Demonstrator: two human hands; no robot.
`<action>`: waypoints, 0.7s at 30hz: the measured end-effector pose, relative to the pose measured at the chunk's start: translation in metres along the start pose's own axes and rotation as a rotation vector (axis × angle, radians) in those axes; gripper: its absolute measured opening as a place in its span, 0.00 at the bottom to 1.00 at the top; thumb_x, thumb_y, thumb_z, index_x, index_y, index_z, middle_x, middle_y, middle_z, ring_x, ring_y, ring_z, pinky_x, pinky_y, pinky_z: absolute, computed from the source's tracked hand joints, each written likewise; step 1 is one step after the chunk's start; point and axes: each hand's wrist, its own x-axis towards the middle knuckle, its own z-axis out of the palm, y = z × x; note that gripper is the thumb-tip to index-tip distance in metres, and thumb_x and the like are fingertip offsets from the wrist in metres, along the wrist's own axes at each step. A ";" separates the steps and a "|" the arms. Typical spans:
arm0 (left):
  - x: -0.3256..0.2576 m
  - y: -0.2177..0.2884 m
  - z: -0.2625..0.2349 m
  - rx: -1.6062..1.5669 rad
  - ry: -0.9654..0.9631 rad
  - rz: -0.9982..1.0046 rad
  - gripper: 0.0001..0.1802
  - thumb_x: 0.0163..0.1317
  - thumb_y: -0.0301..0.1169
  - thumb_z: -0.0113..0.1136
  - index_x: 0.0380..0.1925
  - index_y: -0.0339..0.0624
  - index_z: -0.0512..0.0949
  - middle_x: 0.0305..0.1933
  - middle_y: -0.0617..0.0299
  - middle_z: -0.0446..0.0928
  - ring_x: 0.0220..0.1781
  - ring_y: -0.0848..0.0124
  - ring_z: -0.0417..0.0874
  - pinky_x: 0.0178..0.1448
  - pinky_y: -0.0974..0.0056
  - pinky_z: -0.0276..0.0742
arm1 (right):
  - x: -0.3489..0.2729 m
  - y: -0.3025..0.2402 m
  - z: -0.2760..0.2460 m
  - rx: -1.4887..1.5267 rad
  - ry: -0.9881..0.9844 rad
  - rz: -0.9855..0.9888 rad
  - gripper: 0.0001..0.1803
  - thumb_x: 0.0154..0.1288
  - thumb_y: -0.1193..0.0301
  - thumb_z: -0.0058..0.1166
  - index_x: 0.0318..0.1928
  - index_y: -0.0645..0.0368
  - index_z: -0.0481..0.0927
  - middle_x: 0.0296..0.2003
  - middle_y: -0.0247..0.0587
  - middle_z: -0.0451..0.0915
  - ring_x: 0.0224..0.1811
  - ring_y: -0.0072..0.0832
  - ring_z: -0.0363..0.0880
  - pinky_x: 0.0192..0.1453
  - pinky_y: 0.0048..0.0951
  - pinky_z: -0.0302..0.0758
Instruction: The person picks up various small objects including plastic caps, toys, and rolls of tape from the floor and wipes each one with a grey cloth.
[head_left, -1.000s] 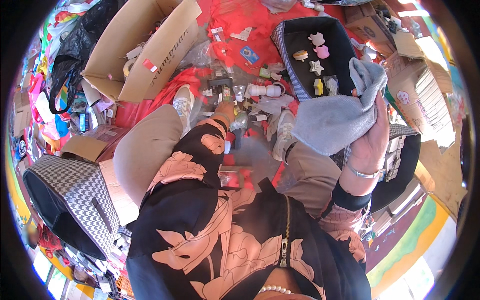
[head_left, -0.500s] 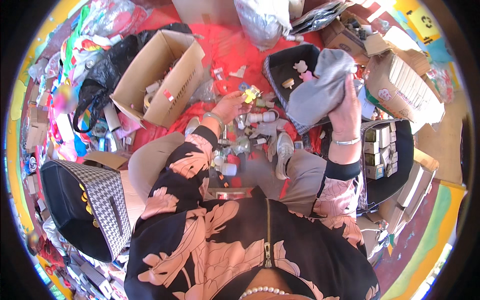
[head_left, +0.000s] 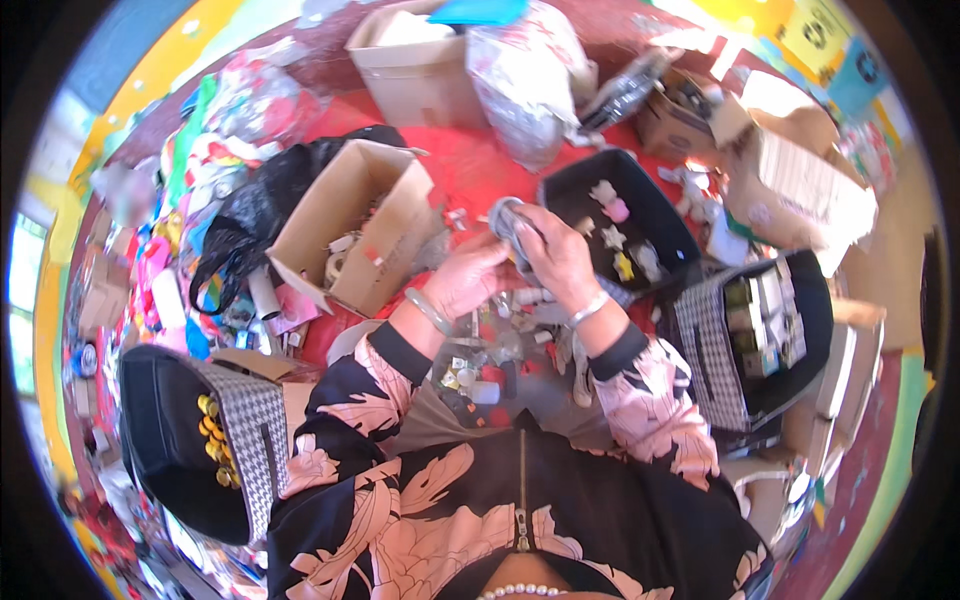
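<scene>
A grey cloth (head_left: 513,228) is bunched between both my hands just in front of me. My right hand (head_left: 562,258) closes around it from the right. My left hand (head_left: 466,278) presses against it from the left, with a bangle at the wrist. Behind the hands lies a black tray (head_left: 668,215) with small pale star-shaped and pink figures in it. Under my hands, small bottles and red caps (head_left: 490,370) are scattered on the red floor.
An open cardboard box (head_left: 355,232) stands to the left, a black bag (head_left: 262,205) behind it. A checked box (head_left: 232,440) with yellow bits sits at my left, another checked box (head_left: 755,335) at my right. More cartons (head_left: 800,185) and a plastic bag (head_left: 525,85) lie farther back.
The grey cloth hung spread from my raised right hand; now it is bunched small and both hands have come together on it in the middle.
</scene>
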 end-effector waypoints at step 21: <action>0.019 -0.014 -0.010 1.711 0.043 0.723 0.12 0.43 0.21 0.52 0.31 0.36 0.67 0.29 0.47 0.70 0.34 0.49 0.73 0.39 0.51 0.69 | 0.003 0.067 0.021 0.273 0.064 0.534 0.21 0.60 0.59 0.51 0.45 0.63 0.74 0.37 0.47 0.78 0.40 0.30 0.76 0.45 0.29 0.71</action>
